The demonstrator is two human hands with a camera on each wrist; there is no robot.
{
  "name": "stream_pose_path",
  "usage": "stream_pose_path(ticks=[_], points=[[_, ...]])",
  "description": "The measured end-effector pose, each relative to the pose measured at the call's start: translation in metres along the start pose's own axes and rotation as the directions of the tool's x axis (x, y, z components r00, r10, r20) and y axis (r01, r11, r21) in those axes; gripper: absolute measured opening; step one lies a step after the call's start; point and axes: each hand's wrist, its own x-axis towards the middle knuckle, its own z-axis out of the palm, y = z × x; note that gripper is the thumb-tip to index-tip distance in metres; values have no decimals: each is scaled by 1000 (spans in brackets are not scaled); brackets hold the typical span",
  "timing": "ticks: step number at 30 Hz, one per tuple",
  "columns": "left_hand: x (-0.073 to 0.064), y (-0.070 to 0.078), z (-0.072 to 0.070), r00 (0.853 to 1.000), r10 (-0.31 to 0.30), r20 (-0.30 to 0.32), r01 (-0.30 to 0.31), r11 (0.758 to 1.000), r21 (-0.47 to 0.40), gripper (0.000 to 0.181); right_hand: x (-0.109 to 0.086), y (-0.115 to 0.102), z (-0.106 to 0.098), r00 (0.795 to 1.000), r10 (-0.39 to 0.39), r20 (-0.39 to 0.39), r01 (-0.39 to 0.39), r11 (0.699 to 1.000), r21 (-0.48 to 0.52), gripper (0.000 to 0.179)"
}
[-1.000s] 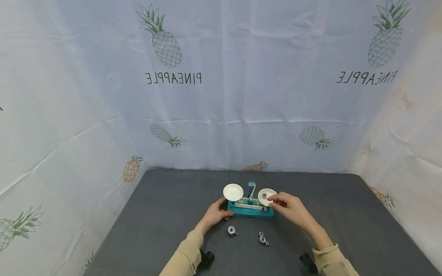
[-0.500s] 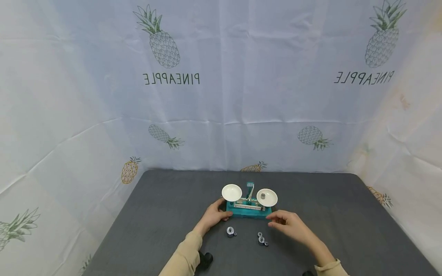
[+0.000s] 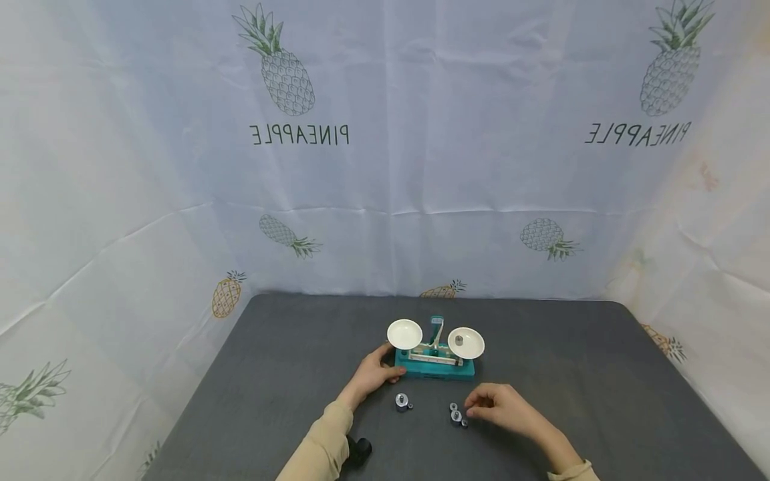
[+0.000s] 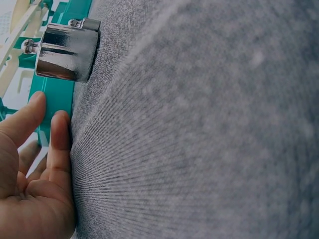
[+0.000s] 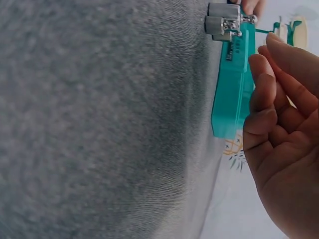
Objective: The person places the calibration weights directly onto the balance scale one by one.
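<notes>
A small teal balance scale [image 3: 434,370] with two white pans stands on the dark table. One metal weight [image 3: 459,341] sits in its right pan [image 3: 474,345]; the left pan [image 3: 405,334] is bare. My left hand [image 3: 371,375] grips the left end of the base between thumb and fingers. Just right of a cluster of small silver weights [image 3: 456,416], my right hand [image 3: 500,406] hovers with loosely curled fingers, holding nothing. The right wrist view shows that hand's thumb and fingertips [image 5: 271,37] close to the weights.
A larger silver weight [image 3: 402,402] with a small one beside it stands in front of the scale's left end. A black object [image 3: 359,452] shows beside the left sleeve. White cloth [image 3: 385,167] with pineapple prints hangs behind the table.
My right hand has drawn away from the right pan, down toward the front, and is now beside the weight cluster. The weight stays in the pan. The left hand keeps its hold on the base.
</notes>
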Motion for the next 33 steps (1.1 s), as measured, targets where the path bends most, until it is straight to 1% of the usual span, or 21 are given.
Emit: stream_pose_path(ticks=[8,13,16,20,33], points=[[1,-1,-1,1000,-3,2,3,1000,7,68,0,9,8,998,-1,66,0,1000,25,13],[0,-2,-1,1000,-4,5,4,1000,9,68,-1,11,12,996,2,85,-5,1000,30,14],[0,-2,-1,1000,-2,4,2,1000,10,68,0,11,13,995,18,98,-21,999,26,15],[1,-2,-1,1000,-3,3,3,1000,7,68,1,12,15,994,30,105,-31,999,13,15],[4,-5,-1,1000,5,7,-5,1000,-4,67,2,10,16,994,27,106,-26,1000,-5,11]])
